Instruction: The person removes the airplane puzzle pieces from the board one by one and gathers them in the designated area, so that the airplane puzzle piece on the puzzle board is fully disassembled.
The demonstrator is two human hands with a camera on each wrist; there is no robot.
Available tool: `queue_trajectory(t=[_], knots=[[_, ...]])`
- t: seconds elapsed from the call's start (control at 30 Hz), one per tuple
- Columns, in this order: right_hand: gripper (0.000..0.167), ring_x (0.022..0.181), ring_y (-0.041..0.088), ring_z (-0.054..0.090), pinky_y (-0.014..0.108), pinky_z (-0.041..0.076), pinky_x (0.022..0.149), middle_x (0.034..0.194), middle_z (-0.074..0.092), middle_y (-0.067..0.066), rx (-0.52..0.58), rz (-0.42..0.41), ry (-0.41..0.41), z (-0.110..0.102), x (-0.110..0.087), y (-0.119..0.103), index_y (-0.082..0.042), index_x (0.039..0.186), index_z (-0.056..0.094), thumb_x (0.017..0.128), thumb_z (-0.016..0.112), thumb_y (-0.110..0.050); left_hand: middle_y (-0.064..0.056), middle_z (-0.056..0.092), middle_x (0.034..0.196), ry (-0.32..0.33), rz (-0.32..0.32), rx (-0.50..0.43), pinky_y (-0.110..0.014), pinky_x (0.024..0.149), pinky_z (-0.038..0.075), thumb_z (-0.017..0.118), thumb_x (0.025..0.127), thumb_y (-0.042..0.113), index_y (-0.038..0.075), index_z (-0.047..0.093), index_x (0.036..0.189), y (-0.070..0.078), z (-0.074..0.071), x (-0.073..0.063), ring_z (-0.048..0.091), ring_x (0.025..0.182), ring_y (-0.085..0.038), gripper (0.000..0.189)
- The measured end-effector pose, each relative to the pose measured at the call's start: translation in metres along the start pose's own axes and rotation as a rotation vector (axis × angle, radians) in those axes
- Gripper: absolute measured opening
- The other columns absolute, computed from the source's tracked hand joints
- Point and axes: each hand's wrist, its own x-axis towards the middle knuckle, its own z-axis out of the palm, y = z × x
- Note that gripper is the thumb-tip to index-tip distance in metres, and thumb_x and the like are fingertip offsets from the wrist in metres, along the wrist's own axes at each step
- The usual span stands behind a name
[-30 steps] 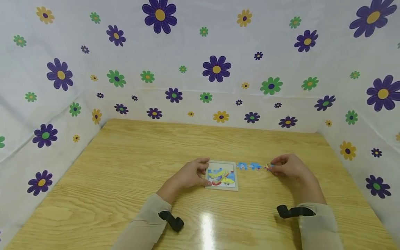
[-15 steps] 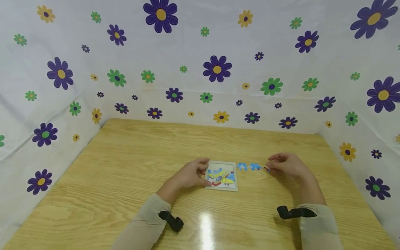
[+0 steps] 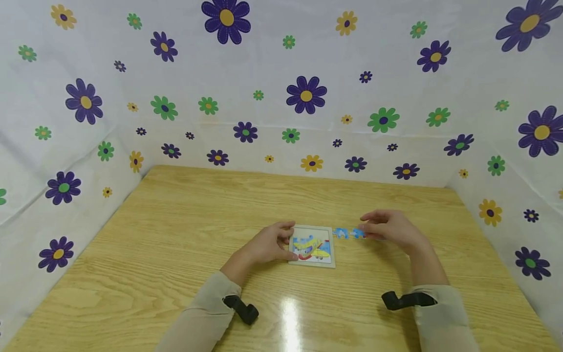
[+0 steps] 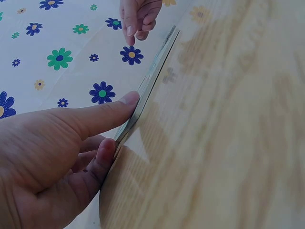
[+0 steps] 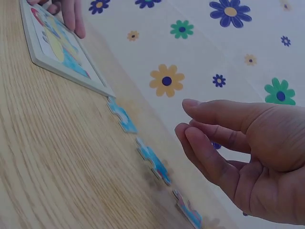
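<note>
A square jigsaw puzzle tray point(image 3: 332, 247) with a yellow airplane picture lies on the table; its upper part shows bare backing. My left hand point(image 3: 267, 244) grips the tray at its left side, thumb at the near corner and fingers at the far one. To the right of the tray lie three loose puzzle pieces in a row: a blue piece point(image 5: 121, 117), a middle piece point(image 5: 153, 161) and a multicoloured piece point(image 5: 187, 210). Above the row hovers my right hand point(image 3: 391, 229), fingers loosely bent, holding nothing. In the head view it hides the farthest piece.
The wood-grain table point(image 3: 198, 205) meets a white cloth backdrop point(image 3: 264, 63) with printed flowers at the back and both sides. A black strap mount point(image 3: 241, 310) sits on the left sleeve, another black mount point(image 3: 406, 300) on the right.
My right hand has let go of the rightmost puzzle piece and moved left, over the middle of the row. The left hand and the tray stay put.
</note>
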Motion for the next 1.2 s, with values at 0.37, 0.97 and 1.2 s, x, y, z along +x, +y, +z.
queue_trajectory(t=[0.37, 0.97, 1.2], knots=[[0.047, 0.086, 0.013, 0.071, 0.03, 0.059, 0.082, 0.111, 0.067, 0.021, 0.09, -0.022, -0.036, 0.032, 0.001, -0.017, 0.009, 0.13, 0.058, 0.095, 0.07, -0.02, 0.001, 0.038, 0.16, -0.006, 0.002, -0.013, -0.025, 0.085, 0.05, 0.086, 0.08, 0.016, 0.002, 0.049, 0.146, -0.003, 0.003, 0.0, 0.054, 0.101, -0.014, 0.077], [0.046, 0.08, 0.015, 0.07, 0.028, 0.059, 0.075, 0.104, 0.067, 0.017, 0.12, -0.048, -0.154, 0.087, 0.012, -0.035, 0.002, 0.132, 0.061, 0.094, 0.071, -0.023, -0.001, 0.039, 0.159, 0.017, 0.013, 0.009, -0.025, 0.086, 0.05, 0.086, 0.079, 0.017, 0.0, 0.051, 0.144, -0.002, -0.002, 0.001, 0.054, 0.104, -0.014, 0.076], [0.047, 0.074, 0.015, 0.069, 0.029, 0.06, 0.072, 0.101, 0.067, 0.017, 0.108, -0.081, -0.211, 0.103, 0.009, -0.035, 0.003, 0.135, 0.058, 0.097, 0.068, -0.022, 0.002, 0.037, 0.16, -0.001, 0.015, 0.015, -0.024, 0.086, 0.05, 0.085, 0.08, 0.019, 0.0, 0.051, 0.144, -0.003, -0.001, 0.001, 0.054, 0.103, -0.012, 0.075]])
